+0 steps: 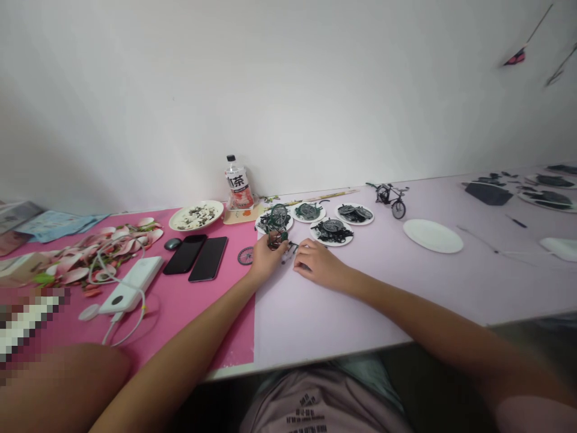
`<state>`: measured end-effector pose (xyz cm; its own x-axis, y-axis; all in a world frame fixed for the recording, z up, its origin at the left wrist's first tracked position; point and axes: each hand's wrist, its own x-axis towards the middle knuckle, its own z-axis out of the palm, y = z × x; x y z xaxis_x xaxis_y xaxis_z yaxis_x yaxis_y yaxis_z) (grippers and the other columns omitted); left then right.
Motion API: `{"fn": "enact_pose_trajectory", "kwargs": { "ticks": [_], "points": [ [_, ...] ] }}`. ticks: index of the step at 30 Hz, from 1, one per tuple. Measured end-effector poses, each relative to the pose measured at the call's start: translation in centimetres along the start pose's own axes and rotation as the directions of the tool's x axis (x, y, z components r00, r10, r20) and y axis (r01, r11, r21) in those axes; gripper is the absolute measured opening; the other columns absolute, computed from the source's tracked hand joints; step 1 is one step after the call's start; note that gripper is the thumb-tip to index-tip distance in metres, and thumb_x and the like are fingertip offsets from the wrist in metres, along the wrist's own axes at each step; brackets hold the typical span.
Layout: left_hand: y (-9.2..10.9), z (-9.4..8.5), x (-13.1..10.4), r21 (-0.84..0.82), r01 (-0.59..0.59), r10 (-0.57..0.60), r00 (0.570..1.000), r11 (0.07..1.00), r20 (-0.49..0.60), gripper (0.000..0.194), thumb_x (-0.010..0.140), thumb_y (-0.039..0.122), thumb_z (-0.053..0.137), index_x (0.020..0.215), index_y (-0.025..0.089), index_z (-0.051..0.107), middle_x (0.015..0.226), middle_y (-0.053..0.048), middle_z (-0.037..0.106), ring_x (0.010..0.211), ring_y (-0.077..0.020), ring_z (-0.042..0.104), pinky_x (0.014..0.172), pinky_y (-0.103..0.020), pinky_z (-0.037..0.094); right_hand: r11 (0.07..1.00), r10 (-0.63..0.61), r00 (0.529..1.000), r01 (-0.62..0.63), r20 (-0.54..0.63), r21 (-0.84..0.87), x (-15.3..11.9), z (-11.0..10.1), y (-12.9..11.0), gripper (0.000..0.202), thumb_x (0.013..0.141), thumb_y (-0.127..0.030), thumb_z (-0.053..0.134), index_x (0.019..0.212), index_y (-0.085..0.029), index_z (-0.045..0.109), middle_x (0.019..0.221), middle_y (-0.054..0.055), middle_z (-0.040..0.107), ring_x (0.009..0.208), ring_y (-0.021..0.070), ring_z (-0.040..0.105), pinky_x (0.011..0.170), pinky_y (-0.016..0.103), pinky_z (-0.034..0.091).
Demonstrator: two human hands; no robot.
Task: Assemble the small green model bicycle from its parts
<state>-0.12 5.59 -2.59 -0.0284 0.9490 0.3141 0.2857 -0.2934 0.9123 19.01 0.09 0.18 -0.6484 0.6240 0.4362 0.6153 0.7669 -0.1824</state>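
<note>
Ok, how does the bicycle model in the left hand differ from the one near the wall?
The held model shows green parts; the wall-side model looks black. The left hand grips and partly hides the held model; the wall-side model stands upright, untouched. Both are miniature bicycles.

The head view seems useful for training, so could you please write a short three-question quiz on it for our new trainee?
1. Multiple choice: what colour is the cap of the drinks bottle? a) red b) black c) white
2. True or false: the two phones lie on the lilac part of the table.
3. Short answer: what round part shows just to the left of the left hand, which holds a model bicycle?

Key:
1. b, black.
2. False; the two phones lie on the pink part of the table.
3. A spoked wheel; whether it is attached cannot be told here.
</note>
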Motion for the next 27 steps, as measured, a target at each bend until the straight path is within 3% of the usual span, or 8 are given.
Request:
{"fn": "enact_pose_trajectory", "kwargs": {
  "ticks": [12,18,27],
  "points": [
    [-0.1,0.0,0.0,0.016,0.003,-0.003,1.0,1.0,0.017,0.038,0.078,0.037,0.077,0.106,0.013,0.068,0.093,-0.01,0.077,0.081,-0.0237,0.074,0.07,-0.032,0.056,0.996,-0.066,0.996,0.069,-0.064,0.056,-0.2,0.8,0.9,0.015,0.098,-0.023,0.067,0.087,-0.019,0.076,0.09,0.009,0.071,0.102,0.0253,0.056,0.095,0.042,0.047],
    [-0.1,0.1,0.0,0.002,-0.003,0.003,1.0,1.0,0.02,0.034,0.078,0.036,0.077,0.102,0.014,0.067,0.091,-0.008,0.077,0.078,-0.0228,0.074,0.068,-0.031,0.055,0.992,-0.092,0.996,0.093,-0.022,0.084,-0.2,0.9,1.4,0.018,0.101,-0.025,0.063,0.092,-0.02,0.077,0.096,0.009,0.073,0.104,0.0256,0.055,0.097,0.044,0.046],
    [0.0,0.0,0.0,-0.005,0.002,-0.001,0.999,1.0,0.037,0.036,0.077,0.036,0.077,0.104,0.014,0.067,0.09,-0.009,0.077,0.079,-0.0229,0.074,0.068,-0.031,0.054,0.994,-0.106,0.994,0.106,0.011,0.015,-0.2,1.7,2.1,0.025,0.104,-0.021,0.056,0.083,-0.02,0.07,0.092,0.008,0.069,0.102,0.025,0.051,0.093,0.042,0.042]
  ]
}}
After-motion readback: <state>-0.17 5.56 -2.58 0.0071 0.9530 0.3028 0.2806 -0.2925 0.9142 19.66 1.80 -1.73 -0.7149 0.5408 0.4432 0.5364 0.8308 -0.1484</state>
